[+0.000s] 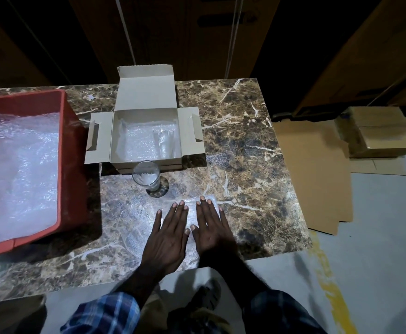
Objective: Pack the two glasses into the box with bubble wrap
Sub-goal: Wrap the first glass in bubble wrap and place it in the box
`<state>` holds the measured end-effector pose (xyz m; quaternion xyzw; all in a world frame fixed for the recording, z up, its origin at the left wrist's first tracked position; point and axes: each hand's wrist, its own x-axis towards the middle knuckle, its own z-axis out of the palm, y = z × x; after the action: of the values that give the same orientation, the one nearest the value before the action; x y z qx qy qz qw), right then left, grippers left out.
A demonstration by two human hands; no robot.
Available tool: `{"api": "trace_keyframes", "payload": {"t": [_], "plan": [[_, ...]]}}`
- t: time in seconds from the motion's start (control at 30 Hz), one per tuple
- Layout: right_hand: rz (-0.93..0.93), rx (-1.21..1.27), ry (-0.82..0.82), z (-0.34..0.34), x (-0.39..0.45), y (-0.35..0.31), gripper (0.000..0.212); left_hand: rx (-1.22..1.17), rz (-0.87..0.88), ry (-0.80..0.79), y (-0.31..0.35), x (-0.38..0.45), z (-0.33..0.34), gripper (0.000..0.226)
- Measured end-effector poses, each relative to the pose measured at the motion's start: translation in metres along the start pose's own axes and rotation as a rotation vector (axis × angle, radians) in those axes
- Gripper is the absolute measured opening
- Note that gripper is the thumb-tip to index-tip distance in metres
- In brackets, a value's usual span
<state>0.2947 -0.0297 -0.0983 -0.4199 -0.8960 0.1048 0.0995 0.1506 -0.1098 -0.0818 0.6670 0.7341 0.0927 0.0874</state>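
- The step in hand seems to be the preparing of a sheet of bubble wrap point(149, 227) for the second glass: the sheet lies flat on the marble table point(257, 145) and both hands press it smooth.
- The left hand point(167, 239) is fully open, palm down, fingers spread, flat on the sheet. It grasps nothing.
- The right hand point(211, 227) is also open and flat, palm down, just beside the left one, with the thumbs nearly touching. It holds nothing.
- One glass point(164, 143) already lies in the open cardboard box point(101, 141) at 12 o'clock from the hands, on a layer of wrap, at the right side of the box.
- The other glass point(147, 175) stands upright on the table, just in front of the box, at about 11 o'clock from the hands.
- The red crate point(73, 165) at 9 o'clock holds more bubble wrap.
- I judge the next move calls for laying the standing glass on the sheet and rolling it in before it goes beside the first.
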Motion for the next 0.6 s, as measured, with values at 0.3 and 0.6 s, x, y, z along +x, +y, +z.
{"api": "trace_keyframes", "payload": {"t": [0.3,0.6], "plan": [[0.009,-0.069,0.020,-0.010,0.002,0.016,0.063,0.027,-0.042,-0.044,0.002,0.002,-0.009,0.063],[-0.033,-0.103,0.040,-0.014,-0.004,0.033,0.067,0.077,-0.009,-0.104,-0.010,-0.001,-0.007,0.070]]}}
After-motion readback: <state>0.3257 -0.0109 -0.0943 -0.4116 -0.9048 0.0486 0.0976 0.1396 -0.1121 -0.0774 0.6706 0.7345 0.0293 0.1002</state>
